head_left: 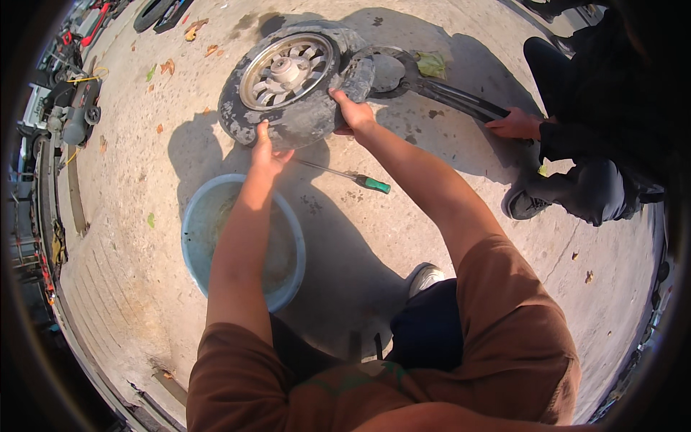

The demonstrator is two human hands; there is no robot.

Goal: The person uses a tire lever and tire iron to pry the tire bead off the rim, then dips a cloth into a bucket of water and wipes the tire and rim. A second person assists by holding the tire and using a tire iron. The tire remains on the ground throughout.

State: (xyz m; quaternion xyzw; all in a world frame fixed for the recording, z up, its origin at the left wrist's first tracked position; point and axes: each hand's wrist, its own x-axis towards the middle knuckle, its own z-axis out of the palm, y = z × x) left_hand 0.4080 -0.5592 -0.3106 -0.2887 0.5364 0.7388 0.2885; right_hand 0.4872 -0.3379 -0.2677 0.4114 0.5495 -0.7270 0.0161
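Observation:
Both my hands grip the wheel (299,124), a worn, dirt-patched black tyre on a spoked silver rim. My left hand (270,153) is on its near edge, thumb on the sidewall and fingers underneath. My right hand (353,114) is closed round its right edge, with the fingers mostly hidden. Against the wheel's right side sits a dark ring-ended metal part (392,72) with a long arm; I cannot tell its exact kind. Another person's hand (515,124) holds the far end of that arm. A screwdriver (371,183) with a green handle lies on the ground just below my hands.
A light-blue basin (188,245) stands under my left forearm. The other person's shoe (527,205) and knee are at the right. Machine parts (79,119) line the left edge, and a tyre (150,14) lies at the far left. Dry leaves dot the concrete.

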